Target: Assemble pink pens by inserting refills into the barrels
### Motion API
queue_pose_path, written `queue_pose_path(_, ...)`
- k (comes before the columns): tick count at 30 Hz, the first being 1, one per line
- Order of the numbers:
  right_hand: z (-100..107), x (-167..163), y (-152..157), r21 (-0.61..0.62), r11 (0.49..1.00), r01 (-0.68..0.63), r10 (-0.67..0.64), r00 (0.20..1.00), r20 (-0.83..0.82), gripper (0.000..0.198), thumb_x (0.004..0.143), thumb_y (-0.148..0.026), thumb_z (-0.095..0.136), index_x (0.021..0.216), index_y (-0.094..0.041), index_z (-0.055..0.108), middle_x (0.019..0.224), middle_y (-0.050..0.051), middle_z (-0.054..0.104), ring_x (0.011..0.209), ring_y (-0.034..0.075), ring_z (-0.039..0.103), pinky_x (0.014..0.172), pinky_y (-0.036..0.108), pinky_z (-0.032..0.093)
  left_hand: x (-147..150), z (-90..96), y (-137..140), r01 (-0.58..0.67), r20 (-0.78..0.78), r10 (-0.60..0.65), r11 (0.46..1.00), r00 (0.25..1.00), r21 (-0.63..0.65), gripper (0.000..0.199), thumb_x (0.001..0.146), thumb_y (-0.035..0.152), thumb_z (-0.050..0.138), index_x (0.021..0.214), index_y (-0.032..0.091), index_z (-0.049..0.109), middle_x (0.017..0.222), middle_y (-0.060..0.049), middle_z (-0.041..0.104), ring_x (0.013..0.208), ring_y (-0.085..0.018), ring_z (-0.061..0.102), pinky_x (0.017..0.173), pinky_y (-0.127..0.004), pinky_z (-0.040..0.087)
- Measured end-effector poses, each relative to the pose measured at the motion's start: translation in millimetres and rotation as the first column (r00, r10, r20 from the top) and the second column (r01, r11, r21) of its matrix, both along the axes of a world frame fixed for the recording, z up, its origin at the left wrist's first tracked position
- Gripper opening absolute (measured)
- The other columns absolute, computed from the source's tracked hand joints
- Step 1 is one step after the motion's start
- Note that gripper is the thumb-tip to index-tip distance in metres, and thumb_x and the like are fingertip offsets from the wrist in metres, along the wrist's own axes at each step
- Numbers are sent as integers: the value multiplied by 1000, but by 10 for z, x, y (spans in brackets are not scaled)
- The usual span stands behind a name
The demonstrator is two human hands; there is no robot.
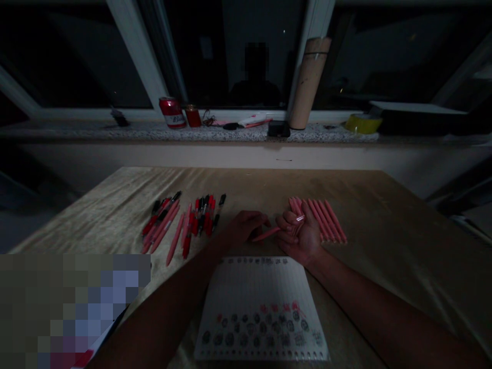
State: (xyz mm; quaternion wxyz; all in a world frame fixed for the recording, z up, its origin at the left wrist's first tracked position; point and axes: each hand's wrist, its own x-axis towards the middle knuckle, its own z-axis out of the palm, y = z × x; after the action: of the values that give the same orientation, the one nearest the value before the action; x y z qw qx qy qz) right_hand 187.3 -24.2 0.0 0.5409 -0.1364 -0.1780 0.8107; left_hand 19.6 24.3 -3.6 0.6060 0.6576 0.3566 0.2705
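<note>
My right hand is closed palm up around a pink pen, whose end sticks out to the left. A shiny clear part shows near the thumb. Beside the pen's left end is my left hand, its fingers bent and apart, with nothing visible in them. Just right of my right hand lies a neat row of pink pens, side by side. Below both hands a spiral notebook lies on the table, its lined page marked with black and red scribbles.
Left on the cloth-covered table lie loose red, black and pink pens, and another mixed group. The windowsill behind holds a red can, a red jar, a tall tube and yellow tape.
</note>
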Motion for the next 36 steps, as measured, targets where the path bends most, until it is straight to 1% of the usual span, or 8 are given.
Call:
queue_pose_path(4, -18, 8, 8, -1, 1000, -4, 4, 1000, 5, 49, 84, -58, 39, 53, -19, 36, 49, -7, 40, 31, 4, 17, 32, 19, 26, -9, 14, -10, 7, -44, -8, 1000, 999, -27, 33, 79, 45, 52, 80, 13, 61, 47, 4, 50, 41, -7, 44, 42, -19, 30)
queue_pose_path(7, -11, 8, 8, -8, 1000, -7, 7, 1000, -5, 50, 84, -59, 39, 53, -19, 37, 49, -7, 40, 30, 4, 18, 31, 19, 26, -5, 34, -21, 9, -43, -11, 999, 999, -38, 33, 78, 45, 52, 79, 13, 60, 47, 5, 49, 41, -7, 43, 42, -18, 30)
queue_pose_path(10, -2, 8, 6, -9, 1000, -10, 10, 1000, -1, 50, 84, -58, 39, 53, -19, 37, 49, -7, 40, 30, 5, 18, 31, 19, 25, -2, 45, -27, 24, -45, -26, 999, 999, -28, 33, 79, 45, 52, 78, 13, 60, 47, 4, 49, 41, -6, 43, 41, -18, 29)
queue_pose_path(15, -5, 12, 6, -7, 1000, -9, 9, 1000, 9, 48, 85, -55, 40, 53, -19, 36, 49, -7, 40, 31, 5, 17, 31, 19, 24, -4, 32, -24, 24, -25, -23, 1000, 999, 5, 32, 76, 44, 57, 76, 12, 59, 49, 5, 49, 41, -5, 40, 42, -18, 28)
queue_pose_path(22, -14, 6, 3, -8, 1000, 7, -7, 1000, 12, 50, 83, -59, 40, 53, -19, 36, 49, -7, 39, 31, 5, 16, 32, 19, 25, 0, 24, -18, 16, -46, -17, 1000, 999, -18, 29, 75, 41, 58, 77, 13, 59, 51, 4, 51, 44, -7, 45, 43, -19, 30)
queue_pose_path(27, -5, 5, 8, -20, 1000, 10, -9, 1000, 27, 50, 84, -59, 39, 53, -20, 36, 48, -7, 39, 32, 5, 15, 31, 19, 25, 1, 42, -27, 17, -47, -18, 1000, 999, -25, 29, 74, 42, 58, 78, 13, 59, 50, 4, 51, 42, -7, 46, 43, -19, 32)
queue_pose_path(32, -7, 10, 12, -24, 1000, -8, 8, 1000, 6, 51, 85, -60, 37, 53, -20, 37, 49, -7, 39, 31, 5, 16, 31, 19, 24, -4, 30, -29, 27, -26, -28, 999, 999, -17, 32, 73, 44, 60, 78, 12, 59, 51, 4, 51, 44, -8, 48, 43, -19, 32)
queue_pose_path(36, 4, 6, 1, -12, 1000, -10, 10, 1000, -17, 53, 83, -63, 37, 52, -19, 37, 48, -6, 40, 30, 5, 16, 30, 19, 23, -7, 14, -23, 30, -45, -30, 1000, 999, -2, 31, 74, 43, 59, 79, 12, 59, 51, 4, 51, 44, -7, 47, 44, -19, 32)
